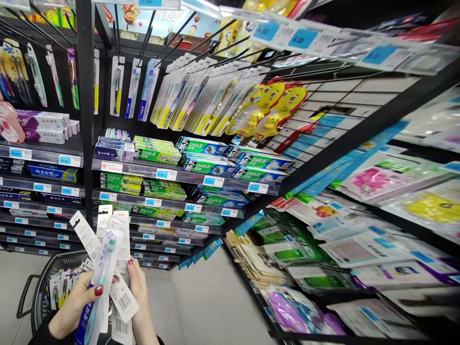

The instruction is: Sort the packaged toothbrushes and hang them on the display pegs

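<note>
Several packaged toothbrushes are fanned out between my two hands, low in the head view. In front is a blue and clear toothbrush pack (pixel 102 278), its bristle end pointing up. My left hand (pixel 77 299) is closed on it, the thumb pressed across its front. Behind it, white card backs (pixel 122 292) with printed text and barcodes point different ways. My right hand (pixel 138 292) grips these packs from the right side, its fingers partly hidden behind them. Below and left of my hands, a dark basket (pixel 39 302) holds more toothbrush packs (pixel 59 290).
Ahead, toothbrush packs (pixel 201 98) hang on hooks above shelves of toothpaste boxes (pixel 204 163). Yellow chick-shaped packs (pixel 266 110) hang beside them. On the right stands a tilted-looking rack of bagged goods (pixel 359 239). Grey floor tiles (pixel 204 297) show between the racks.
</note>
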